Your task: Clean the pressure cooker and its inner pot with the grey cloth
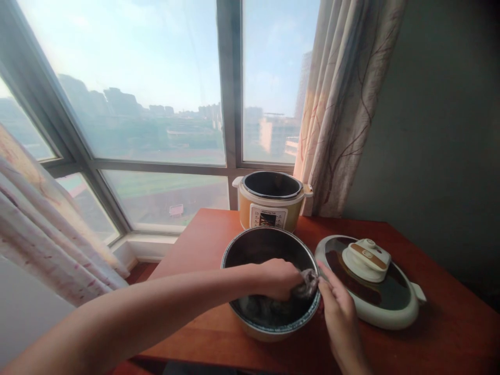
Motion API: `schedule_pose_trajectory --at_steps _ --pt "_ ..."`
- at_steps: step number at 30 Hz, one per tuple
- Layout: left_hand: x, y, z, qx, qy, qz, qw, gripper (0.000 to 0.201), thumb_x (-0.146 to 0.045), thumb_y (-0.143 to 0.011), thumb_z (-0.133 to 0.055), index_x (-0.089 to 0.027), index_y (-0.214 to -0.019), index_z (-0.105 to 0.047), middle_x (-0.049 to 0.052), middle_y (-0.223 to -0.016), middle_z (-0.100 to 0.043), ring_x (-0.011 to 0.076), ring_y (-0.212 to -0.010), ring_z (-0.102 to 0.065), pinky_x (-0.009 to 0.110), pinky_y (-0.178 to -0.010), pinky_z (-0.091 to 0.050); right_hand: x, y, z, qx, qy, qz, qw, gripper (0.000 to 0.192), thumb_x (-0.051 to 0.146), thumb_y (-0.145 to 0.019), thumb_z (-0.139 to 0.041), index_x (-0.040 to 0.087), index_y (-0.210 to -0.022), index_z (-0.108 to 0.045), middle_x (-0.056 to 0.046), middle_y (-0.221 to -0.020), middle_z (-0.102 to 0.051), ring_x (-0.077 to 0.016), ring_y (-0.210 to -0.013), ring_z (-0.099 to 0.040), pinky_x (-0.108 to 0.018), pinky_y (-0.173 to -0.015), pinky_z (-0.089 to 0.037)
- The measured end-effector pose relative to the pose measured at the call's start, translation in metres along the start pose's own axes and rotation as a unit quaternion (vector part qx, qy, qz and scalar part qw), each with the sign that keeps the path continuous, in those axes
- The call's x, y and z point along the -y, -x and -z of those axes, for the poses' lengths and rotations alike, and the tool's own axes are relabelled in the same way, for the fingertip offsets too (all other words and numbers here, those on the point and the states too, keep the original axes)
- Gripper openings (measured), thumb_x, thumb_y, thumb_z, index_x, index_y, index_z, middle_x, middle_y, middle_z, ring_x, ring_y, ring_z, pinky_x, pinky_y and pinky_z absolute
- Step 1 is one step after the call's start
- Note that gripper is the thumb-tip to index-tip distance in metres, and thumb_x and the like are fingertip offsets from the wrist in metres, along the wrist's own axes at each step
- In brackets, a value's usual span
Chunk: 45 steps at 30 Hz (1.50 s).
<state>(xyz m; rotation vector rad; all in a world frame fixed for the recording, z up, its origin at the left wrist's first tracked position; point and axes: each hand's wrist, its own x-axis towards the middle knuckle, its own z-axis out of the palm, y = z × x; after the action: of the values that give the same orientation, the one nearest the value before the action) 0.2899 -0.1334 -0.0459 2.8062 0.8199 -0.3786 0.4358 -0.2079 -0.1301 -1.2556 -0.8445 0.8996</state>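
Note:
A round inner pot (273, 329) with a dark inside and a metal rim stands at the front of the table. My left hand (282, 278) reaches across into it, closed around a crumpled grey cloth (310, 284) that presses against the inner right wall near the rim. My right hand (336, 298) grips the pot's right edge, thumb and fingers on either side of the rim. The pot's bottom is dark and partly covered by my left arm.
Behind the pot stands an electric pressure cooker body (245, 208) with a control panel. To the right lies its lid (394, 312), handle up, on the reddish wooden table (437, 291). Windows and curtains (336, 104) border the table's far side.

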Motion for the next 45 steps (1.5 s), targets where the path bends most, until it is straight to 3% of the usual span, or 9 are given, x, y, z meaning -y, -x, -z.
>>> schedule_pose_trajectory --at_steps 5,8,11,20,26,29,33,38,45 --pt "-0.006 0.031 0.000 0.063 -0.093 -0.168 0.979 0.007 -0.016 -0.076 -0.066 -0.021 -0.076 -0.069 0.008 -0.083 -0.076 0.0257 -0.074 -0.071 0.032 -0.058 -0.048 0.004 -0.018 0.005 -0.005 -0.003 -0.035 0.999 0.071 0.054 -0.075 -0.067 0.014 -0.134 -0.060 -0.010 -0.108 -0.074 -0.0287 -0.097 -0.068 -0.036 -0.082 -0.052" --pt "-0.005 0.042 0.004 0.099 -0.099 -0.167 0.976 0.011 -0.012 -0.072 -0.069 -0.023 -0.068 -0.068 0.005 -0.074 -0.074 0.0238 -0.067 -0.069 0.031 -0.054 -0.045 0.013 -0.030 0.003 0.045 -0.014 -0.050 0.998 0.077 0.052 -0.075 -0.070 0.015 -0.141 -0.053 -0.001 -0.076 -0.072 -0.0196 -0.061 -0.062 -0.028 -0.056 -0.045" --pt "-0.005 0.043 0.008 0.123 -0.092 -0.139 0.978 0.012 -0.011 -0.069 -0.070 -0.023 -0.067 -0.067 0.004 -0.073 -0.073 0.0233 -0.069 -0.069 0.030 -0.055 -0.043 0.019 -0.041 -0.004 0.071 -0.021 -0.044 0.996 0.076 0.051 -0.073 -0.071 0.014 -0.137 -0.055 0.002 -0.066 -0.066 -0.0151 -0.053 -0.054 -0.025 -0.050 -0.038" --pt "0.000 0.043 -0.003 0.082 -0.114 -0.148 0.979 0.005 -0.022 -0.071 -0.072 -0.022 -0.074 -0.068 0.007 -0.076 -0.075 0.0253 -0.069 -0.070 0.031 -0.050 -0.040 0.016 -0.025 0.010 0.035 0.042 -0.041 0.998 0.080 0.065 -0.072 -0.069 0.017 -0.135 -0.058 -0.009 -0.103 -0.074 -0.0276 -0.091 -0.066 -0.036 -0.082 -0.049" --pt "0.001 0.042 -0.008 0.052 -0.106 -0.127 0.985 0.012 -0.023 -0.073 -0.069 -0.024 -0.085 -0.071 0.008 -0.086 -0.076 0.0264 -0.077 -0.072 0.031 -0.058 -0.048 0.009 0.019 0.018 0.048 0.050 -0.054 0.996 0.092 0.068 -0.076 -0.063 0.015 -0.149 -0.042 0.001 -0.058 -0.061 -0.0205 -0.052 -0.054 -0.032 -0.053 -0.043" --pt "-0.004 0.033 -0.004 0.046 -0.075 -0.071 0.994 0.019 -0.025 -0.076 -0.063 -0.022 -0.093 -0.071 0.011 -0.091 -0.076 0.0291 -0.081 -0.072 0.034 -0.062 -0.052 0.002 0.024 0.015 0.044 0.072 -0.016 0.996 0.083 0.063 -0.080 -0.062 0.013 -0.145 -0.048 -0.009 -0.092 -0.073 -0.0267 -0.085 -0.067 -0.034 -0.074 -0.051" --pt "-0.006 0.012 0.001 0.008 0.016 0.054 0.998 0.023 -0.026 -0.076 -0.063 -0.021 -0.097 -0.072 0.012 -0.095 -0.075 0.0299 -0.084 -0.072 0.036 -0.067 -0.056 -0.005 0.020 0.015 0.041 0.087 0.018 0.995 0.071 0.056 -0.084 -0.059 0.015 -0.142 -0.053 -0.013 -0.126 -0.067 -0.0313 -0.123 -0.057 -0.035 -0.095 -0.048" --pt "0.008 -0.006 0.002 -0.054 0.148 0.188 0.970 0.028 -0.032 -0.091 -0.063 -0.017 -0.115 -0.065 0.010 -0.113 -0.067 0.0255 -0.100 -0.066 0.039 -0.082 -0.056 -0.006 0.019 0.017 0.054 0.073 0.006 0.996 0.072 0.058 -0.084 -0.059 0.018 -0.143 -0.051 -0.012 -0.135 -0.063 -0.0311 -0.121 -0.059 -0.039 -0.103 -0.044" --pt "0.010 -0.006 -0.001 -0.038 0.147 0.180 0.972 0.029 -0.031 -0.092 -0.062 -0.016 -0.116 -0.064 0.009 -0.114 -0.066 0.0241 -0.099 -0.067 0.038 -0.082 -0.056 -0.002 0.018 0.013 0.055 0.040 0.000 0.998 0.071 0.055 -0.085 -0.061 0.017 -0.144 -0.051 -0.012 -0.133 -0.063 -0.0315 -0.126 -0.055 -0.037 -0.098 -0.047"
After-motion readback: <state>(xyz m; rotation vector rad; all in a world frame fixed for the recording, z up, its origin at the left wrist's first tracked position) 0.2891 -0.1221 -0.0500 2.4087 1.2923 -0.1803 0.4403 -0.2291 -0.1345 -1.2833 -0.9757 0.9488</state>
